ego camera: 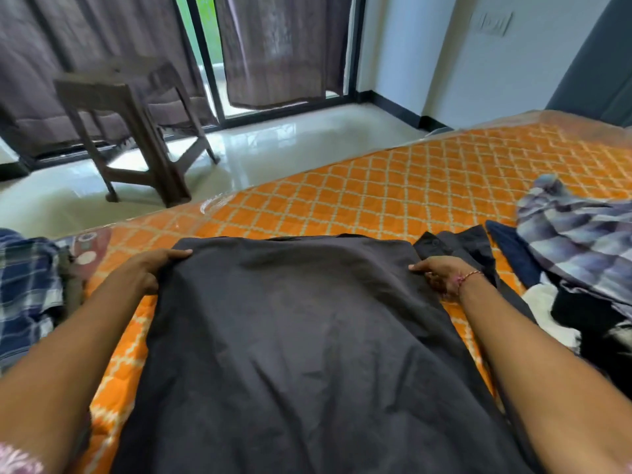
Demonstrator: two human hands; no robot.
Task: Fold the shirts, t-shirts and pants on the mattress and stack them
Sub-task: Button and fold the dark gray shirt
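Pinching the dark shirt (pixel 301 336) at both far corners, left hand (pixel 154 271) and right hand (pixel 441 275) keep it flat at frame centre; fingers curled over the edges, ready for folding.

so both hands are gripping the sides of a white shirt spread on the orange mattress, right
Not quite: the head view shows the shirt is dark grey, not white. Both the left hand and right hand do grip its sides on the orange mattress.

Dark grey shirt (pixel 301 336) spread flat on orange mattress (pixel 393 186) (sleeve out right), far corners gripped
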